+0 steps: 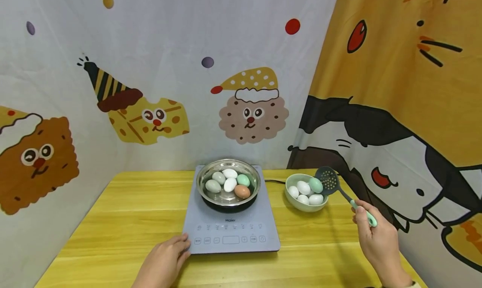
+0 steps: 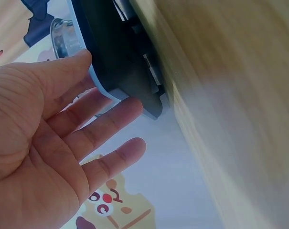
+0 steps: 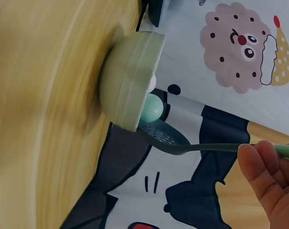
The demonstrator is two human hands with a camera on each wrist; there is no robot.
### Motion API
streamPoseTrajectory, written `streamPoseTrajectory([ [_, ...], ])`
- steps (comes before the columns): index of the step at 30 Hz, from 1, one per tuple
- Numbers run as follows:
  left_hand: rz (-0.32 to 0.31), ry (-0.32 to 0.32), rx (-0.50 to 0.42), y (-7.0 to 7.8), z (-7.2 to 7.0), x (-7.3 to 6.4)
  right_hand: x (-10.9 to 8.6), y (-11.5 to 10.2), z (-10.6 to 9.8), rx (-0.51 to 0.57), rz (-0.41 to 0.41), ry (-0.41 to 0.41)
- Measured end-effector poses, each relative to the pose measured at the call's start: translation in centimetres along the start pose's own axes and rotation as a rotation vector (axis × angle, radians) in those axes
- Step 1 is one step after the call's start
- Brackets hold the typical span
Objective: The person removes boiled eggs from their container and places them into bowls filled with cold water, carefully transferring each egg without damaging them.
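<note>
**Skimmer point(image 1: 328, 180) held at the rim of a pale green bowl point(image 1: 306, 206)**

The right hand point(image 1: 378, 235) gripped the skimmer by its mint-green handle point(image 1: 372, 219); the sleeve point(image 1: 415, 285) was cut off by the lower frame edge. The perforated head stood at the bowl's right rim, just beside a mint-green egg point(image 1: 315, 185); whether the two touched could not be told. White eggs point(image 1: 315, 199) in the bowl partly hid one another, leaving their number uncertain; in the right-wrist view, the bowl wall concealed nearly all of them. The left hand point(image 1: 162, 254), fingers extended and slightly spread, met the left edge of a Haier induction cooktop point(image 1: 231, 231) near its front corner; the left-wrist view largely hid the index finger. A stainless-steel basin point(image 1: 227, 201) holding six eggs point(image 1: 230, 184) stood on the cooktop, the dark area beneath it hard to make out.
</note>
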State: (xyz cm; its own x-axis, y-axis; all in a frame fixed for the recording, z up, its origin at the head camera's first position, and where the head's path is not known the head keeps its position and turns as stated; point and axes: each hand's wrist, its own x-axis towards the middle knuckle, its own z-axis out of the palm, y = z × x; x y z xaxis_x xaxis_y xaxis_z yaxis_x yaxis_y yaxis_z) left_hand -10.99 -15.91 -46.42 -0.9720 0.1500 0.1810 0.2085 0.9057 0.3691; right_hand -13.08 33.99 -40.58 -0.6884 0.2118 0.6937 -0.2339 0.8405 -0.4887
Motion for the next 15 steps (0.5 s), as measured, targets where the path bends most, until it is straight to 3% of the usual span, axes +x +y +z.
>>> streamPoseTrajectory([
  [4, -0.001, 0.002, 0.001, 0.0, 0.1, 0.0, 0.2, 0.0, -0.3, -0.002, -0.087, 0.056],
  [7, -0.002, 0.0, -0.003, 0.0, 0.1, -0.1, 0.5, -0.2, -0.7, 0.007, -0.072, 0.076],
  [11, -0.005, 0.0, -0.007, -0.1, 0.1, -0.1, 1.1, -1.3, -1.0, 0.117, 0.11, 0.092],
  [15, -0.011, -0.002, -0.009, 0.1, 0.1, -0.1, 1.9, -3.5, -0.6, 0.541, 0.384, 0.111],
])
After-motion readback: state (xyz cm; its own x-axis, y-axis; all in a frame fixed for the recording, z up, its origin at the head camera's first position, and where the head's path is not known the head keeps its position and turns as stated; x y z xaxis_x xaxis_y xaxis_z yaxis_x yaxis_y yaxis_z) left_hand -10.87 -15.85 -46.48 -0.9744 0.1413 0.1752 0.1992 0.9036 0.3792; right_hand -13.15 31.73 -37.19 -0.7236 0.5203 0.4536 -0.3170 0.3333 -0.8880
